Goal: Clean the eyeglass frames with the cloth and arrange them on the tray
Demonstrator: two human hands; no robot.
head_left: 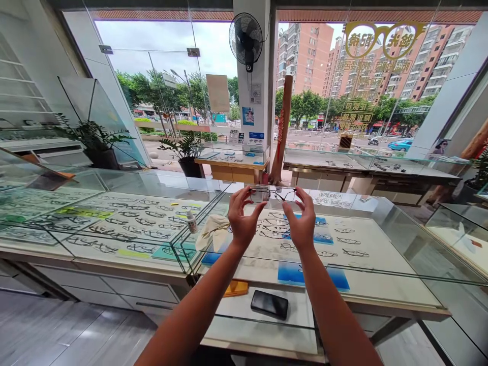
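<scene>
A pair of eyeglasses (280, 195) with a thin dark frame is held up above the glass display counter, lenses facing away from me. My left hand (244, 216) pinches its left side, the thumb under the lens. At the other end, my right hand (300, 216) grips the right side between thumb and fingers. Below and beyond the hands, several glasses frames (272, 226) lie in rows inside the case. To the left of my left hand, a cream cloth (213, 231) is bunched on the glass, with a small white bottle (191, 222) beside it.
A black phone (270, 304) lies on the lower shelf near me, with an orange-yellow item (236, 288) partly behind my left forearm. Glass cases with more frames (145, 221) extend left. A wall fan (246, 40) hangs on the pillar; potted plants (188, 157) stand by the windows.
</scene>
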